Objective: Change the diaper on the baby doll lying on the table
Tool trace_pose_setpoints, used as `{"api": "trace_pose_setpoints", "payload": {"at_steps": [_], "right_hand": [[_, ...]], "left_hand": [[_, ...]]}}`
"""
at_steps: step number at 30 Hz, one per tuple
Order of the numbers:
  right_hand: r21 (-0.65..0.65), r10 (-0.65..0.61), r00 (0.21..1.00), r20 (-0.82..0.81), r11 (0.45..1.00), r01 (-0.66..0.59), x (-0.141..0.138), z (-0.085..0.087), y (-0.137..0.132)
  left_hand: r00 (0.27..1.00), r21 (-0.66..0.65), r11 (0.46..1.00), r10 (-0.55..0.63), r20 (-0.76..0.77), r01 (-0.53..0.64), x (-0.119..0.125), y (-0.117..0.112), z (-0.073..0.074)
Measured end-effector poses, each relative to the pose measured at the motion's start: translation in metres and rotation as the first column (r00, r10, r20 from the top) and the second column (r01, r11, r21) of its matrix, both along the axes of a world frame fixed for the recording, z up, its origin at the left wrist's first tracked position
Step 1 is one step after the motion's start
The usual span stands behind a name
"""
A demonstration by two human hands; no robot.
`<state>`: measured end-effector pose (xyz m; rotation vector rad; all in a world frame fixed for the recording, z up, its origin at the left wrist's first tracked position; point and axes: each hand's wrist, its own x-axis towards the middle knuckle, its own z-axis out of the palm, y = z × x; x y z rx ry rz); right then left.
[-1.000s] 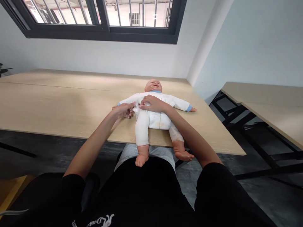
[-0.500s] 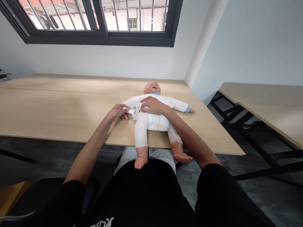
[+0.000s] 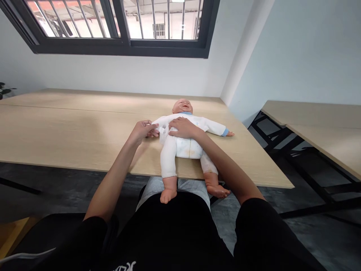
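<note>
A baby doll [image 3: 182, 106] lies on its back on the wooden table, its feet hanging over the front edge. It wears a white top with blue collar and cuffs and a white diaper [image 3: 188, 148] between its white cloth legs. My left hand [image 3: 146, 130] is beside the doll's hip, thumb and fingers pinched on the white side tab [image 3: 163, 135] of the diaper. Flat across the doll's belly rests my right hand [image 3: 182, 128], fingers stretched out over the diaper's upper edge. What lies beneath that palm is hidden.
The pale table [image 3: 70, 131] reaches to the wall below a barred window [image 3: 166, 47]. A second table [image 3: 324, 116] with a black folding frame stands at the right. A black chair [image 3: 53, 233] is at the lower left.
My left hand has shifted slightly right and up, closer to the doll's hip, with the side tab bunched nearer the diaper. My right hand stays on the belly, fingers closer together.
</note>
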<state>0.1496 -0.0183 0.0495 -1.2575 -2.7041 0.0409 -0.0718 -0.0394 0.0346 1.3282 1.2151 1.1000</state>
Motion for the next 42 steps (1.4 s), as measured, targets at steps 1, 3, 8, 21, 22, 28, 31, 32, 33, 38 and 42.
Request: {"api": "trace_pose_setpoints", "payload": {"at_steps": [1,3,8,21,22,28,31,32,33,38,42], "right_hand": [[0.015,-0.015,1.0,-0.008,1.0,0.015,-0.003,-0.001,-0.002],[0.028,-0.057,0.997,-0.043,0.998,0.058,-0.007,-0.002,-0.004],[-0.043,-0.143,0.972,-0.188,0.99,0.138,-0.006,-0.006,0.0],[-0.419,-0.07,0.649,-0.758,0.814,-0.402,0.013,-0.025,0.029],[-0.406,-0.059,0.642,-0.765,0.817,-0.41,0.013,-0.024,0.029],[-0.464,-0.082,0.598,-0.797,0.717,-0.521,0.019,-0.019,0.024],[-0.468,-0.152,0.504,-0.85,0.656,-0.592,0.023,-0.018,0.023],[-0.459,-0.181,0.464,-0.867,0.649,-0.607,0.024,-0.018,0.023],[-0.451,-0.21,0.427,-0.879,0.652,-0.609,0.024,-0.018,0.022],[-0.467,-0.285,0.392,-0.875,0.71,-0.528,0.019,-0.016,0.015],[-0.478,-0.309,0.384,-0.87,0.716,-0.508,0.015,-0.014,0.011]], "left_hand": [[0.999,0.029,0.999,-0.043,0.02,0.042,0.009,-0.001,0.002],[0.992,0.083,0.989,-0.124,0.009,0.123,0.029,-0.002,0.007],[0.986,0.231,0.96,-0.142,-0.083,0.157,0.062,0.003,0.015],[0.979,0.333,0.94,-0.008,-0.206,0.078,0.085,0.017,0.007],[0.976,0.344,0.936,0.002,-0.219,0.076,0.086,0.018,0.006],[0.969,0.378,0.913,-0.062,-0.239,0.152,0.083,0.017,-0.004],[0.956,0.423,0.88,-0.105,-0.274,0.218,0.08,0.01,-0.008],[0.952,0.439,0.869,-0.102,-0.289,0.227,0.08,0.008,-0.009],[0.949,0.452,0.862,-0.095,-0.301,0.23,0.08,0.006,-0.01],[0.921,0.511,0.809,-0.093,-0.378,0.291,0.082,0.003,-0.013],[0.896,0.564,0.75,-0.087,-0.436,0.346,0.08,0.004,-0.018]]}}
